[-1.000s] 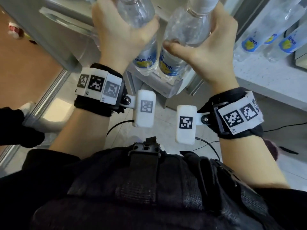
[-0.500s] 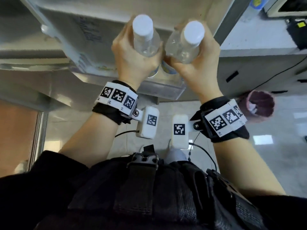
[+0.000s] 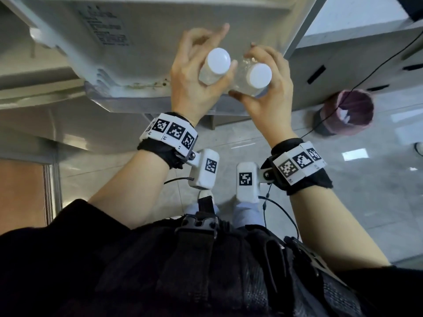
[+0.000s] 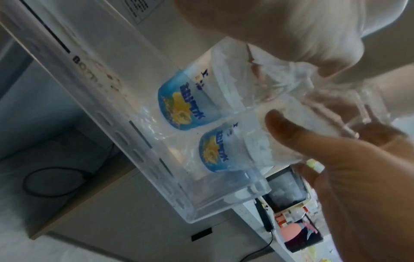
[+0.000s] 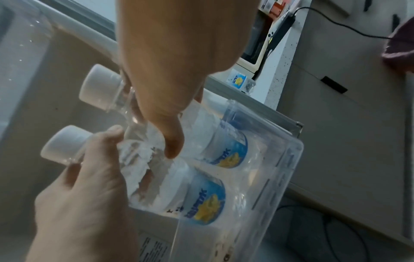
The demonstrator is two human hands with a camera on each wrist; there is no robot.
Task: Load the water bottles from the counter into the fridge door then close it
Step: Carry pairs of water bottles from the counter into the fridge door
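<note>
Left bottle (image 3: 218, 60) and right bottle (image 3: 260, 75) stand upright, caps up, side by side at one end of the clear door bin (image 4: 143, 156). The left hand (image 3: 190, 83) loosely holds the left bottle's neck, fingers partly spread. The right hand (image 3: 272, 97) curls round the right bottle's shoulder.

Head view downward; both wrist views close on shared bin (image 4: 143, 156)

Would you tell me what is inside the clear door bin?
A left bottle and a right bottle, upright side by side, left hand and right hand on them. The bin floor beneath them is hidden.
</note>
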